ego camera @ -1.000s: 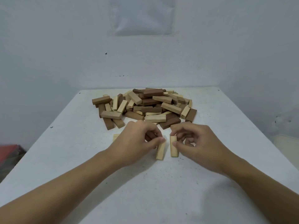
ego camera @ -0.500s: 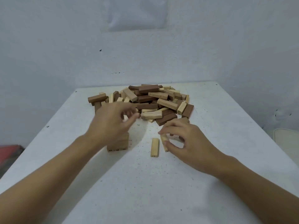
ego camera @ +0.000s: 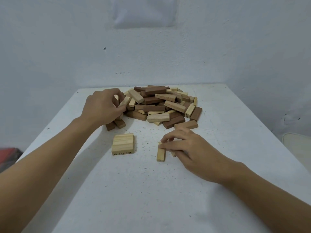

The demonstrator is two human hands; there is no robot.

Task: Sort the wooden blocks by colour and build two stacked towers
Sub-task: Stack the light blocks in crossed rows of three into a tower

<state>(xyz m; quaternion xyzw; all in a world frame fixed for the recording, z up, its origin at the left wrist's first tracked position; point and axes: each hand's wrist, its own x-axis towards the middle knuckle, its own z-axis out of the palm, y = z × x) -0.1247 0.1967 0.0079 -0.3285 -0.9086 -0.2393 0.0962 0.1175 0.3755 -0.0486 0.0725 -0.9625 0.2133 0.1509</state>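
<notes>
A heap of mixed light and dark wooden blocks (ego camera: pixel 161 105) lies at the far middle of the white table (ego camera: pixel 151 190). Three light blocks (ego camera: pixel 123 144) lie side by side as a flat layer in front of the heap, to the left. My left hand (ego camera: pixel 102 106) is at the heap's left edge and pinches a light block (ego camera: pixel 124 101) there. My right hand (ego camera: pixel 188 147) rests on the table to the right, its fingertips holding a light block (ego camera: pixel 161 152) that lies flat; a second light block under the hand is mostly hidden.
A dark block (ego camera: pixel 186 124) lies just beyond my right hand, and two dark blocks (ego camera: pixel 116 124) sit below my left hand. The wall stands right behind the table. A red object (ego camera: pixel 8 155) lies off the table's left edge.
My left hand left the two light blocks near the right hand and reached forward and left to the heap's edge, where it now pinches a block. The right hand stayed by its blocks.
</notes>
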